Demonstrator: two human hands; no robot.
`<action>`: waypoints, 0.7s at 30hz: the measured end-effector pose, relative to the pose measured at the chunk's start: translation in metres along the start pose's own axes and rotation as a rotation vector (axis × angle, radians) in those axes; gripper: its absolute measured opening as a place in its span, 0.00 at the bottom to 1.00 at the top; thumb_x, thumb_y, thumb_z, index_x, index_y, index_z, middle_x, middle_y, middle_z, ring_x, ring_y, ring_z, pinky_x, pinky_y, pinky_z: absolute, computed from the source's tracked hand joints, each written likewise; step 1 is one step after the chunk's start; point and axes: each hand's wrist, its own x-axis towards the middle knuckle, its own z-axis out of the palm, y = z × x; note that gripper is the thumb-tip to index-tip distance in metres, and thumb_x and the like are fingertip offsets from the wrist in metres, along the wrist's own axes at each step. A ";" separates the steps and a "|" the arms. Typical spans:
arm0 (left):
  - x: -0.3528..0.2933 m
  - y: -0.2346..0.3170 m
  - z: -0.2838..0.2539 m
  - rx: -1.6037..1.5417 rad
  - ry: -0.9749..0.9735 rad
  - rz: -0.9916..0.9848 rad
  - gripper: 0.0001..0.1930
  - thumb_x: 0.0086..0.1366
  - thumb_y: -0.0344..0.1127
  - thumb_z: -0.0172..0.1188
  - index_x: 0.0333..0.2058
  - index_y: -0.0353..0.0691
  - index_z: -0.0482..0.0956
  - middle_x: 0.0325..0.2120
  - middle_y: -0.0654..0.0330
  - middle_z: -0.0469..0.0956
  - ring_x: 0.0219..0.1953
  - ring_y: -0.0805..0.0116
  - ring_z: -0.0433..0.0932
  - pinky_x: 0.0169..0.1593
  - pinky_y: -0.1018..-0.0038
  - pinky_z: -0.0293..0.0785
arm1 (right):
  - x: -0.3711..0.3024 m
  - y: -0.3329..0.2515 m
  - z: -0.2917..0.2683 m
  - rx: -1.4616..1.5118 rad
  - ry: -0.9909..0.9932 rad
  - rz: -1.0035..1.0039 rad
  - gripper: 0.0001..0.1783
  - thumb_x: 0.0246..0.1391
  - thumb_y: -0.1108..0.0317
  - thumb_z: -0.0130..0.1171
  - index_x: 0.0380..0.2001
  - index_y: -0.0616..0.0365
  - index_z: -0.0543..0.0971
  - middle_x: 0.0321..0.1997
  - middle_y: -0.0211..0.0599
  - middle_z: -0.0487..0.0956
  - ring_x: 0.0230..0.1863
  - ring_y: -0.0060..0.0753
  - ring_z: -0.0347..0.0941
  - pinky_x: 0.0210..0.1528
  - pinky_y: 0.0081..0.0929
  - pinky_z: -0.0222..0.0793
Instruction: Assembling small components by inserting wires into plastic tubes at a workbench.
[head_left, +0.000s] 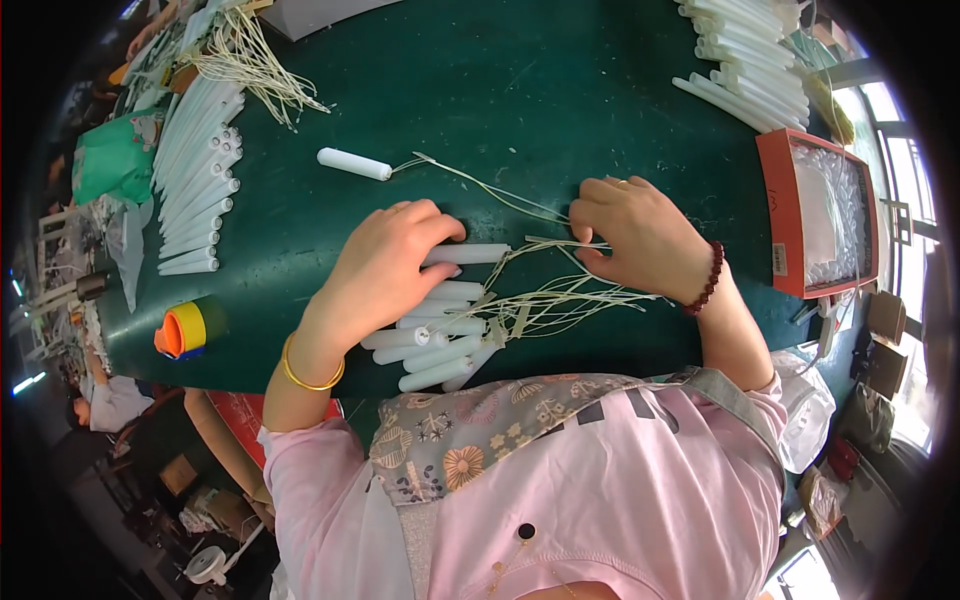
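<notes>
Two hands in play on this green tabletop (540, 100), with wires everywhere. Left hand (395, 250) has thumb and index finger on either side of a white tube (480, 254) at the back of the near cluster — can't tell if they're really clamped or just resting there. Right hand (640, 225) is curled over by the pale leads, fingertips bent close together; whether they're pinching a wire is hidden from this angle.

Rest of the cluster, a handful of wired white tubes (440, 372), sits right in front of the person's apron (465, 440), with their leads (570, 302) fanned out to the right. One lone tube (353, 164) lies farther back, its wires running over to the right hand.

What I'd worry about: snagging. Those leads cross each other, so a tug on one could drag a neighbour or stress the joint where wire meets tube. And tubes are round — a bump from the left wrist could roll the loose ones, maybe off the near edge.
</notes>
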 end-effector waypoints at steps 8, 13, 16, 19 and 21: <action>-0.023 -0.022 -0.032 0.133 0.141 -0.190 0.15 0.56 0.27 0.73 0.43 0.37 0.84 0.38 0.55 0.81 0.43 0.50 0.81 0.47 0.60 0.77 | 0.014 -0.002 -0.011 -0.075 0.274 -0.012 0.10 0.51 0.77 0.68 0.32 0.54 0.76 0.30 0.32 0.79 0.36 0.41 0.79 0.50 0.37 0.72; -0.006 -0.014 -0.041 -0.048 0.208 -0.168 0.10 0.62 0.36 0.73 0.38 0.38 0.85 0.35 0.56 0.82 0.40 0.52 0.82 0.43 0.61 0.77 | 0.011 -0.004 -0.017 0.417 -0.068 0.071 0.07 0.54 0.76 0.71 0.37 0.59 0.85 0.33 0.36 0.83 0.35 0.38 0.82 0.41 0.35 0.77; -0.002 0.008 -0.031 0.023 0.001 -0.124 0.14 0.61 0.42 0.74 0.37 0.38 0.84 0.35 0.56 0.81 0.38 0.50 0.82 0.42 0.59 0.78 | 0.004 0.006 -0.022 0.411 -0.187 0.070 0.05 0.56 0.72 0.72 0.36 0.58 0.87 0.34 0.38 0.85 0.34 0.37 0.82 0.36 0.33 0.77; 0.001 0.009 -0.002 -0.029 -0.147 -0.055 0.17 0.58 0.38 0.75 0.43 0.39 0.82 0.37 0.55 0.80 0.41 0.48 0.82 0.45 0.56 0.79 | 0.000 0.015 -0.032 0.393 -0.299 0.048 0.05 0.57 0.69 0.73 0.34 0.58 0.87 0.33 0.38 0.84 0.32 0.37 0.80 0.36 0.33 0.76; -0.004 0.008 -0.005 0.027 -0.202 -0.030 0.14 0.60 0.37 0.73 0.42 0.39 0.83 0.36 0.55 0.81 0.41 0.49 0.83 0.45 0.57 0.79 | 0.003 0.016 -0.032 0.376 -0.348 0.040 0.06 0.57 0.68 0.73 0.33 0.59 0.87 0.32 0.38 0.83 0.31 0.36 0.79 0.35 0.33 0.76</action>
